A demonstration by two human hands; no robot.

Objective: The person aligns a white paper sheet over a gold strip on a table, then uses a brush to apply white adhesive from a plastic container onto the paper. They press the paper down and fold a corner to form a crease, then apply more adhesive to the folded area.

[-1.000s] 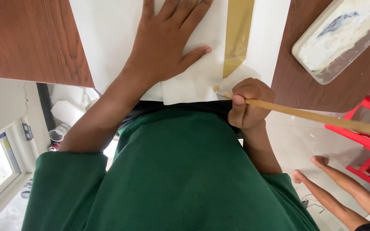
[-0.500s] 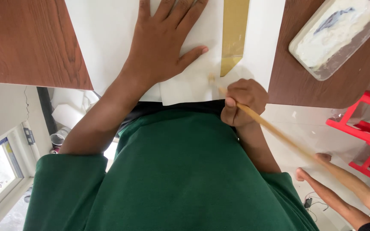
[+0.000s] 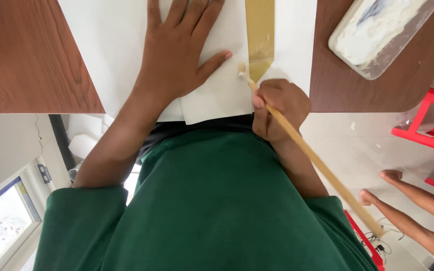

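My left hand point(image 3: 179, 50) lies flat, fingers spread, on a white sheet of paper point(image 3: 111, 45) spread over a brown wooden table point(image 3: 21, 60). My right hand point(image 3: 280, 108) is closed around a long wooden-handled brush point(image 3: 322, 170). The brush's pale bristle tip point(image 3: 242, 71) touches the white paper at the near end of a gold strip point(image 3: 260, 35) that runs away across the sheet. The handle slants down to the right past my green sleeve.
A clear shallow tray of white paste point(image 3: 377, 30) sits on the table at the upper right. Red plastic furniture point(image 3: 428, 130) stands on the floor at right. Another person's bare feet point(image 3: 403, 200) show at the lower right. A window point(image 3: 1, 221) is at lower left.
The brush handle swung from nearly level to steeply slanted down-right, and its tip moved up to the near end of the gold strip. My left hand stayed flat on the paper.
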